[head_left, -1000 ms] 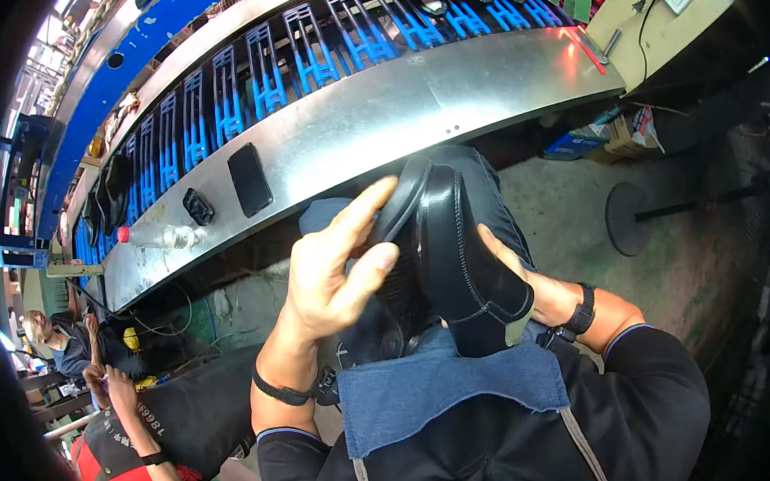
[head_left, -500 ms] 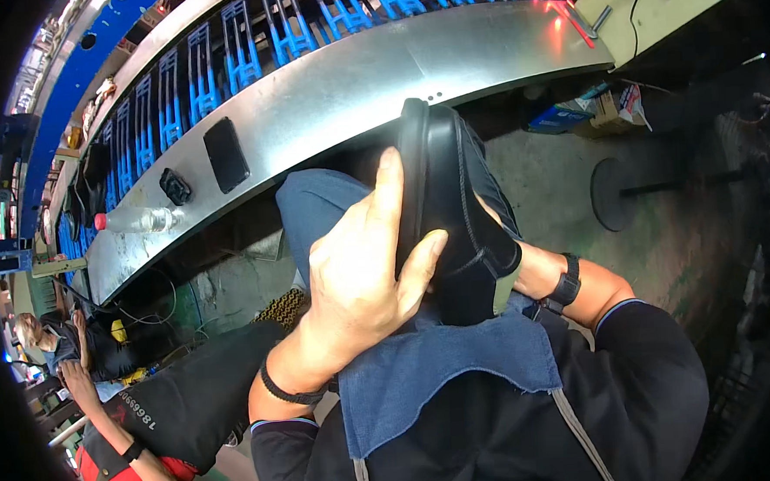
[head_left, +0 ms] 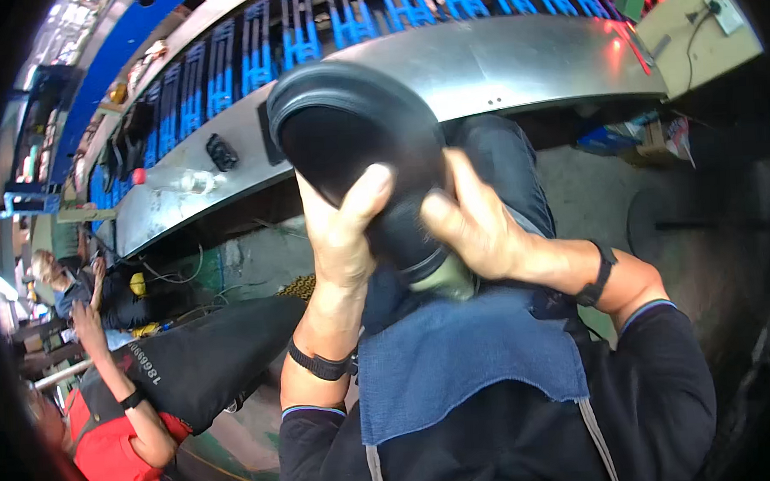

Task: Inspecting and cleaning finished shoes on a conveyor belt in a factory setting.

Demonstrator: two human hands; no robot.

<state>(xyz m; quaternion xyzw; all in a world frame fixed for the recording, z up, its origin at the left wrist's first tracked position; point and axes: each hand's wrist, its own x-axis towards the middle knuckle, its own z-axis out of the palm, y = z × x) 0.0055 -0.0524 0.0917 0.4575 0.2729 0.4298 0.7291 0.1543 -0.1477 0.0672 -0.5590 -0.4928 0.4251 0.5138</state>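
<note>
A black shoe (head_left: 387, 110), somewhat blurred, is held above my lap with its rounded toe pointing away and to the left. A pale green piece (head_left: 448, 281), apparently a shoe last, shows at its near end. My left hand (head_left: 341, 230) grips the shoe's left side, its thumb lying on the near surface and its fingers partly hidden behind. On the other side my right hand (head_left: 480, 222) is closed around the shoe, thumb on top. A blue cloth apron (head_left: 478, 349) covers my lap.
Ahead runs a curved metal ledge (head_left: 532, 63) beside blue conveyor slats (head_left: 300, 36). A clear bottle (head_left: 181, 180) with a red cap and a small black object (head_left: 221, 151) lie on it. Co-workers sit at left, one in a red shirt (head_left: 116, 429). Boxes (head_left: 650, 144) stand on the floor at right.
The shoe has been turned, its toe swinging up and to the left. My right hand, mostly hidden behind it before, now shows on its right side. The whole view has shifted slightly.
</note>
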